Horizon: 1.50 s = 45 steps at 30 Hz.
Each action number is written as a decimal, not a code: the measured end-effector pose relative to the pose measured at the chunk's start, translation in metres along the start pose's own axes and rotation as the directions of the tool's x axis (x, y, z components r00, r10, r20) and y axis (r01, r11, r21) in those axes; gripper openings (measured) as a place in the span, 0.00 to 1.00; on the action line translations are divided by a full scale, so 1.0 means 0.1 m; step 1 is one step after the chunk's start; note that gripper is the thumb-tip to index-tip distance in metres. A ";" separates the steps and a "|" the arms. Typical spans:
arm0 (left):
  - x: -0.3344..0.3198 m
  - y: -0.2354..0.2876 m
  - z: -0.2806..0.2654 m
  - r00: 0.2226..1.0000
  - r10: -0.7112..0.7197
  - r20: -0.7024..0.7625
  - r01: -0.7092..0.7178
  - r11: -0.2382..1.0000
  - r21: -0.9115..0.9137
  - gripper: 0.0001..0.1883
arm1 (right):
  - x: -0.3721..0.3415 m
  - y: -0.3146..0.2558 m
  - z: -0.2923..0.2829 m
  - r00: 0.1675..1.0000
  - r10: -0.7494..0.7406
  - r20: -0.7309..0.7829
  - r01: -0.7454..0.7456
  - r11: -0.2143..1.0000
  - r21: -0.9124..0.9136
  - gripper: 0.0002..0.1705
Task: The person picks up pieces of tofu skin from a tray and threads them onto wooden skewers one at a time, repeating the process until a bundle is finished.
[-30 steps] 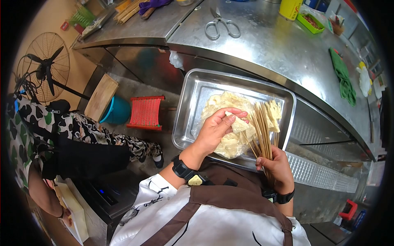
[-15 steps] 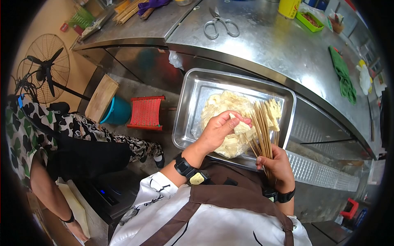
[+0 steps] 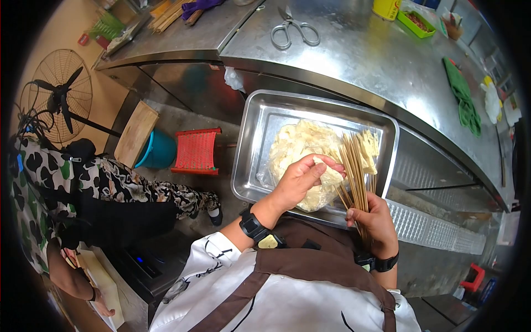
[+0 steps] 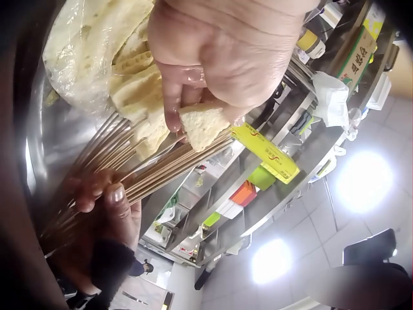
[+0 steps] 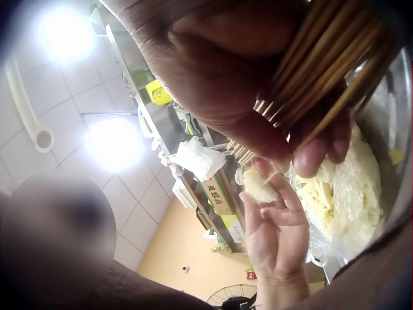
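My left hand [image 3: 301, 182] pinches a pale yellow, spongy slice of food [image 3: 332, 176] between thumb and fingers, just left of the skewers. In my right hand [image 3: 378, 226] is a bundle of thin bamboo skewers [image 3: 355, 166], gripped near the lower ends and fanned upward over the tray [image 3: 243, 146]. One skewer slants apart from the bundle, its tip right at the slice [image 4: 203, 126] in the left wrist view. Behind both hands, a heap of the same pale food [image 3: 301, 135] lies partly in clear plastic in the metal tray. More folded pieces [image 3: 369, 148] sit behind the skewers.
Beyond the tray runs a steel counter [image 3: 343, 61] with scissors [image 3: 293, 30], a green cloth [image 3: 462, 97] and a green box [image 3: 416, 23]. A red stool [image 3: 196, 151] and blue bucket [image 3: 157, 149] stand left. Another person [image 3: 110, 188] is at the far left.
My left hand has moved slightly right and down with the slice, closer to the skewers. My right hand has hardly moved. The other person's arm has shifted at the left.
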<state>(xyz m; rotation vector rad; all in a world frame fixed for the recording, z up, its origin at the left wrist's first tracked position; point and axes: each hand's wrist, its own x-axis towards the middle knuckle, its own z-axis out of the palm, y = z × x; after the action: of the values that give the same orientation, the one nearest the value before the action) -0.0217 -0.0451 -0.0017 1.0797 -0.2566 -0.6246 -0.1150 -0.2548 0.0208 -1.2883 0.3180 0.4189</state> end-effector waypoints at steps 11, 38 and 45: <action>0.01 -0.03 -0.03 0.996 0.086 0.005 -0.085 0.995 -0.054 0.13 | -0.01 -0.01 -0.01 1.000 0.000 0.004 0.000 1.000 0.012 0.16; 0.00 -0.07 0.04 1.000 0.001 0.019 0.002 0.990 -0.141 0.15 | 0.01 0.03 -0.06 1.000 -0.019 0.017 0.019 1.000 0.007 0.14; -0.01 -0.11 0.04 1.000 -0.014 0.011 0.015 0.995 -0.098 0.16 | 0.00 0.02 -0.04 1.000 -0.018 0.012 0.017 0.999 0.041 0.15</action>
<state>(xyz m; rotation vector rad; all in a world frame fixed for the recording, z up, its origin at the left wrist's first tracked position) -0.0283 -0.0510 -0.0091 0.9851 -0.2249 -0.6491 -0.1155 -0.2577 0.0180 -1.2469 0.3029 0.4034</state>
